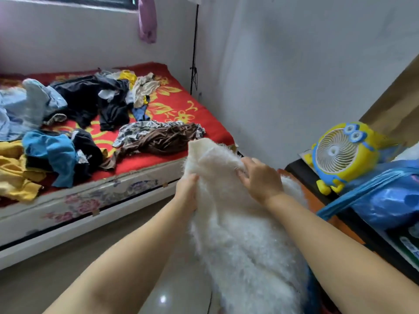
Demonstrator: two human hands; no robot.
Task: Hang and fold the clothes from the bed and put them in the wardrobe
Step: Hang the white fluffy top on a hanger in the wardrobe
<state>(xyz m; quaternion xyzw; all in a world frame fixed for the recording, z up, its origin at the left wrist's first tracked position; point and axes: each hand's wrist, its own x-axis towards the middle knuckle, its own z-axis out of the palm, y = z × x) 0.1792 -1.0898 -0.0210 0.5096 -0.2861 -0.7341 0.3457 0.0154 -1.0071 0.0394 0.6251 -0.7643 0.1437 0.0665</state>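
At the left of the frame, the bed (199, 114) with its red flowered cover carries a heap of clothes (74, 123). In the lower centre, the left hand (187, 193) and the right hand (258, 177) both grip a fluffy white garment (240, 234), fingers curled into its pile. At the right stands a yellow cartoon fan (340, 152).

A yellow-and-blue cartoon fan (342, 155) stands on a dark counter (301, 175) at the right, just beside a blue plastic bag (385, 200). A purple cloth (147, 19) hangs by the window.
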